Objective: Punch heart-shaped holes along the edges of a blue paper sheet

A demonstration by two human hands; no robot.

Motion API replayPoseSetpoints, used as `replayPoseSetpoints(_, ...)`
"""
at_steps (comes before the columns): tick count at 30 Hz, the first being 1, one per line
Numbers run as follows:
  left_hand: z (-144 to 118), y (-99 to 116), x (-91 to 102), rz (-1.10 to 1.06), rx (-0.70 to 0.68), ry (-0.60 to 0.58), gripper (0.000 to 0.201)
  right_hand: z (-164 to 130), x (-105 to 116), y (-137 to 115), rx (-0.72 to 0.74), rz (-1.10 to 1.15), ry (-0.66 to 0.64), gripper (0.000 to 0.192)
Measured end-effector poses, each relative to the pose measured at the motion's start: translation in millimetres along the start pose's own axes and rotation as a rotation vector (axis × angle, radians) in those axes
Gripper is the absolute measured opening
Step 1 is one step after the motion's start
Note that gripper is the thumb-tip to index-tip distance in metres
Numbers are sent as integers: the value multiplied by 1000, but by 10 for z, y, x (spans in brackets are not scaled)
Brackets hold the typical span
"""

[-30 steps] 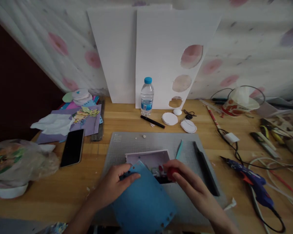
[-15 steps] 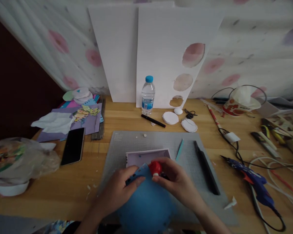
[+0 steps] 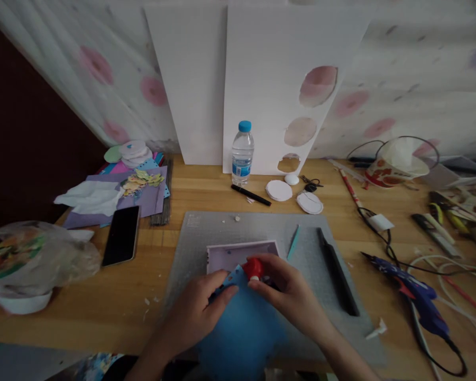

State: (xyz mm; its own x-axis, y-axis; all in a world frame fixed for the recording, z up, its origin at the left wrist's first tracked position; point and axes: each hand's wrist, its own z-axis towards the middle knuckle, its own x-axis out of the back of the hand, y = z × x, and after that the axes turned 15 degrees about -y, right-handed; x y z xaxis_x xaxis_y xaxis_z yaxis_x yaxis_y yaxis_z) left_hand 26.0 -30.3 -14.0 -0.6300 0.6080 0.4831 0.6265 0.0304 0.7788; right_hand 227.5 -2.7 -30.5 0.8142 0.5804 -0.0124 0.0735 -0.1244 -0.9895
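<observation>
My left hand [image 3: 196,307] pinches the upper edge of a blue dotted sheet [image 3: 241,336] between thumb and fingers. The lower part of the sheet hangs toward me and is blurred. In my right hand [image 3: 291,293] is a small red rounded object [image 3: 254,268] with a white end, gripped between thumb and fingers and held right beside the sheet's edge; I cannot make out its exact kind. Behind both hands a shallow box with a purple inside [image 3: 222,258] rests on the grey cutting mat [image 3: 198,230], its near part hidden by my hands.
On the mat lie a teal pen-like tool [image 3: 294,242] and a long black tool [image 3: 339,275]. A blue glue gun [image 3: 404,286] with cables lies right. A water bottle [image 3: 242,153] stands before white boards [image 3: 262,95]. A phone [image 3: 121,235] and a plastic bag [image 3: 63,254] lie left.
The whole view has shifted slightly. Both hands keep their grips, with the red object still beside the blue sheet's edge; the sheet's hanging part has swayed a little.
</observation>
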Motion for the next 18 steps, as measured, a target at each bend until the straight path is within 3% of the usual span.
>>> replayPoseSetpoints(11, -10, -7, -26, -142, -5, -12, 32, -19, 24, -34, -68, 259, -55, 35)
replayPoseSetpoints(18, 34, -15, -42, -134, -7, -2, 33, -22, -12, -11, -52, 172, 8, 36)
